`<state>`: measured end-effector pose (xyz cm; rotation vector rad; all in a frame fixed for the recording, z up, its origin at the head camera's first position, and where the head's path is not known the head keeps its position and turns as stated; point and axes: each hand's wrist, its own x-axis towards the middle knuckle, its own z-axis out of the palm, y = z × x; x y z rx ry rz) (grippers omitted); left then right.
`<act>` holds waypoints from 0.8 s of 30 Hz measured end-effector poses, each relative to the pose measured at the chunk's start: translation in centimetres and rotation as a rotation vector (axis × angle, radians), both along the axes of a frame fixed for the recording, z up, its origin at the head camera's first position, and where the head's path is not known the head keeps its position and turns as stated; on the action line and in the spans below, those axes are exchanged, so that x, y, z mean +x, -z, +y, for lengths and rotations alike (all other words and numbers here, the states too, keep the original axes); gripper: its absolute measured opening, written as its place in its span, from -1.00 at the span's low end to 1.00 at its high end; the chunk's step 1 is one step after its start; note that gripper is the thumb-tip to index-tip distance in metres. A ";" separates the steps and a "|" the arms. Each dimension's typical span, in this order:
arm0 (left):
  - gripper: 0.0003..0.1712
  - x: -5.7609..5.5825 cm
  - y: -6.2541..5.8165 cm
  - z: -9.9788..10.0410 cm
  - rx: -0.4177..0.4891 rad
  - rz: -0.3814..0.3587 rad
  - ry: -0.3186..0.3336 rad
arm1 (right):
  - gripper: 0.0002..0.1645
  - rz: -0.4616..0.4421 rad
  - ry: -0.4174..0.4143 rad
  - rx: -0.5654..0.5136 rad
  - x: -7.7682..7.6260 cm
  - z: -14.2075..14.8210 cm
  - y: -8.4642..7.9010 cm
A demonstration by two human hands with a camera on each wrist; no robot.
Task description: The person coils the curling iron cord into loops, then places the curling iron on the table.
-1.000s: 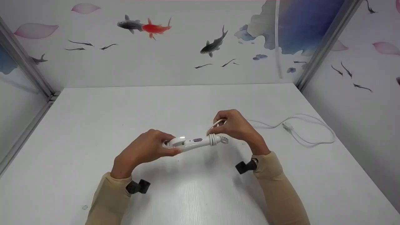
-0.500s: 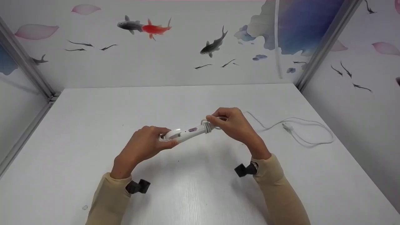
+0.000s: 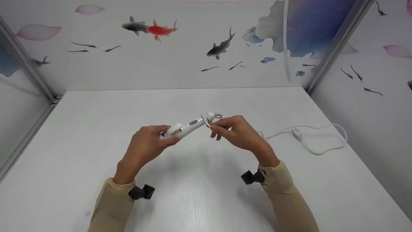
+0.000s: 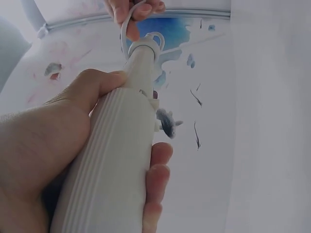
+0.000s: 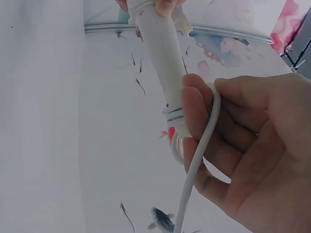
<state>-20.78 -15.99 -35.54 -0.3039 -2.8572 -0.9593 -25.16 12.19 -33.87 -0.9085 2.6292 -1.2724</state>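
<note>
My left hand (image 3: 145, 141) grips the wide end of a white curling iron (image 3: 190, 127), which is held above the table and tilted up toward the right. A purple switch (image 3: 193, 122) shows on its handle. In the left wrist view the iron's ridged body (image 4: 116, 150) lies between thumb and fingers. Several turns of white power cord (image 3: 206, 118) wrap the handle's narrow end. My right hand (image 3: 243, 134) pinches the cord (image 5: 200, 150) between thumb and fingers, close beside those turns. The iron's far end is hidden in the left palm.
The loose cord (image 3: 322, 126) trails from the right hand and loops on the white table (image 3: 128, 106), with its plug (image 3: 296, 133) lying at the right. Walls with painted fish surround the table. A small camera mount (image 3: 141, 192) sits on each wrist.
The curling iron's narrow end has tilted up and away. My right hand has carried the cord round the handle and now sits on its near side. The loose cord has shifted on the table.
</note>
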 end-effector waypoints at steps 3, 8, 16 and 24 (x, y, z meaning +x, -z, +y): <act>-0.63 0.0 -0.2 -0.1 0.025 -0.012 -0.010 | -0.71 -0.011 -0.008 0.004 -0.3 0.1 0.3; -0.56 0.1 -0.4 -0.3 0.065 -0.027 0.000 | -0.71 -0.056 -0.026 0.001 -1.4 0.4 1.3; -0.60 0.1 -0.5 -0.5 0.119 -0.083 0.055 | -0.72 -0.169 -0.094 -0.057 -3.3 1.0 2.8; -0.55 0.1 -1.1 -0.9 0.222 -0.161 0.085 | -0.72 -0.174 -0.032 -0.044 -4.4 1.8 3.9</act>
